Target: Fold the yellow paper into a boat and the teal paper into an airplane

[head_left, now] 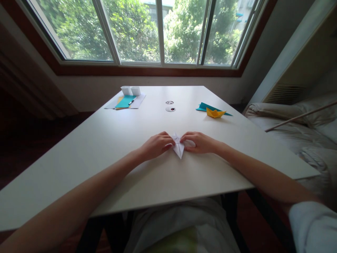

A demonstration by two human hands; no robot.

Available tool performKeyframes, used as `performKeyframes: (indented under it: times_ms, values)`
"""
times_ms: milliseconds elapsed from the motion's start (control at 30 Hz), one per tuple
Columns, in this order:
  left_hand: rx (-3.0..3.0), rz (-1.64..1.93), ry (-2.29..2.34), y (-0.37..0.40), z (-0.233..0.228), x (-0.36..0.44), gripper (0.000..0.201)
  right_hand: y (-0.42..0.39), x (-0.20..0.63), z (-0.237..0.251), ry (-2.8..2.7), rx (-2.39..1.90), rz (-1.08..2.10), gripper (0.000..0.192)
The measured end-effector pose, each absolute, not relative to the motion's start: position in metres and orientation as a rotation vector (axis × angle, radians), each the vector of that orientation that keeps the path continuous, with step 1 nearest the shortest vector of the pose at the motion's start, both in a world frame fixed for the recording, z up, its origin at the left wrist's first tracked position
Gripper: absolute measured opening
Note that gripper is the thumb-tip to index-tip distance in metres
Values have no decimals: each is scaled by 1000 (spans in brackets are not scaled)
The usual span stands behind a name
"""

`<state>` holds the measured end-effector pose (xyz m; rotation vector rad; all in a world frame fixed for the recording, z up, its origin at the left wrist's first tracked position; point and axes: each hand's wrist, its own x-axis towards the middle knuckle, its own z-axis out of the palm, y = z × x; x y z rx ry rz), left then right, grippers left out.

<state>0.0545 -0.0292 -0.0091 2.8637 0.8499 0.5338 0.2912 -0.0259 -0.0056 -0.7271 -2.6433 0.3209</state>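
Pinching wht. paper point(179, 150), L fingers point(168, 140), R fingers point(187, 135), curled

Over on the far right of the white, smooth-topped counter point(184, 182), a yellow folded-paper boat point(215, 113) sits just in front of a teal folded-paper piece point(205, 106)!
Across to the far left, there's a teal rectangular sheet point(123, 102) overlapping yellow paper point(120, 99) and white paper point(140, 101), a slim black-and-white pen point(132, 101) slanting across its edge, two white box-like pieces point(131, 91) side by side behind; between the groups, two flat round discs point(170, 109), markings too small to read; beyond, a brown-framed sliding window point(147, 71) full of green trees point(131, 31).
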Motion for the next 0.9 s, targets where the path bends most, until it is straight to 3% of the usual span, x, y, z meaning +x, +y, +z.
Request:
performKeyframes:
  times_ms: [367,467,633,733,900]
  values:
    - [2650,735,1012,-25,-15,60,14,-19,280,-20,-2394,-887,335,16]
    - [2539,817,1157,-23,-20,63,26,-19,277,-23,-2328,-983,345,12]
    - [2515,875,1175,-20,-30,66,42,-20,274,-25,-2193,-1075,472,41]
    - [2566,919,1190,-21,-35,67,45,-19,274,-27,-2194,-1062,474,48]
    - [2680,901,1209,-22,-36,66,17,-13,275,-32,-2335,-931,283,23]
